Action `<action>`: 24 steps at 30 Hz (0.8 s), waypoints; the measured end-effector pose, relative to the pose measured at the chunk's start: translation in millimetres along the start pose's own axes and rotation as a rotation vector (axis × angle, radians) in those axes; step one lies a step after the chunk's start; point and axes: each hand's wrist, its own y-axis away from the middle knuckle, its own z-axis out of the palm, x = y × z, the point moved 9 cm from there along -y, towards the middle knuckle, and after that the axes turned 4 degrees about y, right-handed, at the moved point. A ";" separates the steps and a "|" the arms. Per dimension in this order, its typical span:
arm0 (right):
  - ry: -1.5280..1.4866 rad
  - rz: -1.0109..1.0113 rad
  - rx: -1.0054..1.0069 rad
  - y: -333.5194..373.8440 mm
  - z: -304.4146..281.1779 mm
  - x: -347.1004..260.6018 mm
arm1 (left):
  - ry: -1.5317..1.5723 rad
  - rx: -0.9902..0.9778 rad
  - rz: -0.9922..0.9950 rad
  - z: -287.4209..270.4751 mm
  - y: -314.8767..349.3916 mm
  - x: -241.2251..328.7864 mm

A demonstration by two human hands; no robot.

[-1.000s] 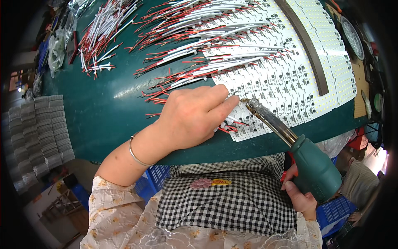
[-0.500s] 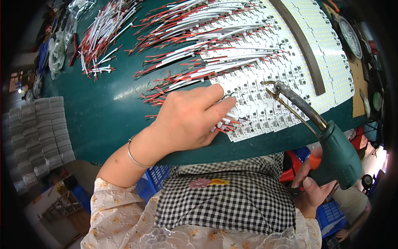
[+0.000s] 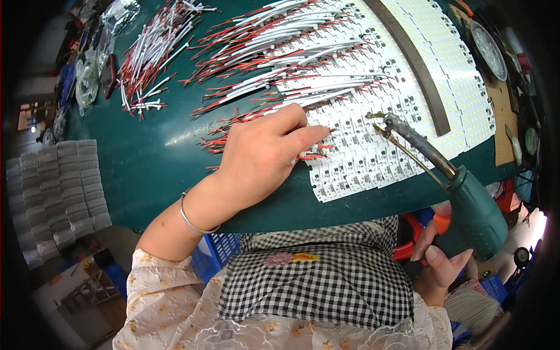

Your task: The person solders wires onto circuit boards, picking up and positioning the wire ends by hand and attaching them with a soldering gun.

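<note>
My left hand (image 3: 262, 154) is over the near left edge of the white circuit boards (image 3: 364, 169), its fingers closed round a few short white and red wires (image 3: 314, 154). Their ends poke out past the fingertips above the boards; the rest is hidden under the hand. Down at the right, my right hand (image 3: 440, 259) grips a green soldering gun (image 3: 475, 213) with an orange trigger. The gun's dark metal tip and thin feed tube reach up and left over the boards. Rows of white and red wires (image 3: 315, 49) lie across the boards' left side.
A loose heap of wires (image 3: 154, 58) lies at the far left of the green table (image 3: 151, 169). A dark strip (image 3: 420, 70) crosses the boards. Stacked grey panels (image 3: 58, 192) stand at the left, and a round metal dish (image 3: 488, 51) sits at the far right.
My left hand has shifted slightly away from me, taking the wire ends from the boards' near edge farther in over them. The soldering gun stays nearly in place.
</note>
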 end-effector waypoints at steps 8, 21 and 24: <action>0.061 0.031 0.050 -1.6 12.0 1.3 | -0.051 0.139 0.119 0.8 0.4 5.8; 0.092 0.051 0.020 -2.9 16.4 4.3 | -0.041 0.094 0.097 2.5 2.5 5.6; 0.084 0.065 0.010 -2.8 17.4 5.9 | -0.059 0.115 0.108 2.7 2.1 6.9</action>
